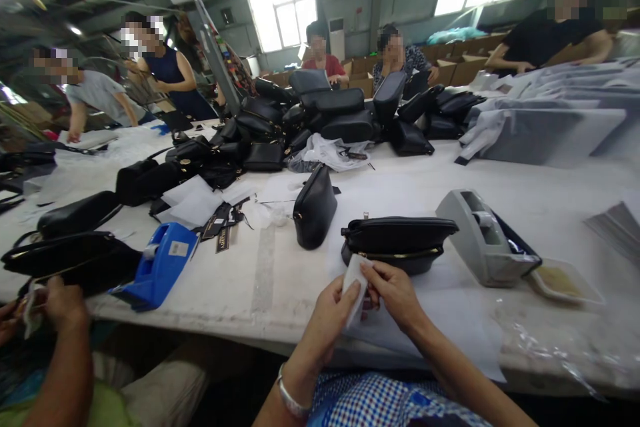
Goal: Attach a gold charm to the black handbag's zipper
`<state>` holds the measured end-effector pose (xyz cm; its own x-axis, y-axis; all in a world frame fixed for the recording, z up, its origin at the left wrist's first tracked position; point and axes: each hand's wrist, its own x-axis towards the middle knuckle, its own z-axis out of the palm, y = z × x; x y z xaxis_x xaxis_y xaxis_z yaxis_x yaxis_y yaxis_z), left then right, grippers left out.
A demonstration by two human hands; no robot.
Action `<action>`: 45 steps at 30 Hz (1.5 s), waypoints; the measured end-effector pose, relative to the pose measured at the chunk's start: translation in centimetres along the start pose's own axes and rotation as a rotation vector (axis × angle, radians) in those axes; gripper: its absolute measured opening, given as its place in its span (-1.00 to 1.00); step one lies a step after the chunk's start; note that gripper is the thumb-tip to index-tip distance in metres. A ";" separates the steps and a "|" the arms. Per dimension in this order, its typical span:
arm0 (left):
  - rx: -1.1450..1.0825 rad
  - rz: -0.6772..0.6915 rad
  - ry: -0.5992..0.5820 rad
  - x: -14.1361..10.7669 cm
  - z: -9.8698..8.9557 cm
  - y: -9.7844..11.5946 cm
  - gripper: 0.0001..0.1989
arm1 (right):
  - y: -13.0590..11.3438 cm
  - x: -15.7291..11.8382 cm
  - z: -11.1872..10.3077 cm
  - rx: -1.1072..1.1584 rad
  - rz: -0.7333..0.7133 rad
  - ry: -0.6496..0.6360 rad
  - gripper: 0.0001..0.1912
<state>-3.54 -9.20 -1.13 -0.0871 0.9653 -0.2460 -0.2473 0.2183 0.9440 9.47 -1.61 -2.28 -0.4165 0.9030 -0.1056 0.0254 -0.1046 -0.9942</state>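
Note:
A small folded piece of white wrapping paper [354, 283] is held between both hands at the table's front edge. My left hand [330, 313] grips its lower left side, the thumb lying along it. My right hand [397, 293] is closed at the paper's upper right edge, fingertips pinching there; its lower fingers curl behind and are partly hidden. Just beyond the fingers lies a black handbag [400, 237] with a gold zipper, its near left end close to the paper. Behind it stands another black bag [315, 210], upright.
A grey tape dispenser [467, 240] and a shallow plastic tray [560, 280] are to the right; a blue tape dispenser [167, 267] is left. Black bags [330, 103] are heaped behind. At far left a co-worker's hand [65, 307] works beside a bag. Wrapped bags [555, 133] stand back right.

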 end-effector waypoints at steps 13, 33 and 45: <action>0.310 -0.003 0.218 0.4 1.2 -1.4 -0.44 | -2.7 -2.4 -9.2 -0.530 -0.248 0.296 -0.65; 0.368 0.007 0.223 0.6 1.0 -1.8 -0.38 | -4.5 -2.8 -23.3 -0.272 -0.237 0.796 -0.69; 0.286 -0.045 0.187 0.8 1.1 -1.2 -0.42 | 1.4 -6.2 -22.2 0.032 0.056 0.762 -0.45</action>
<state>-2.28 -8.56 -2.20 -0.2646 0.9164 -0.3003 0.0236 0.3175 0.9480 32.28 1.88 -3.48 0.3266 0.9327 -0.1528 -0.0036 -0.1604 -0.9870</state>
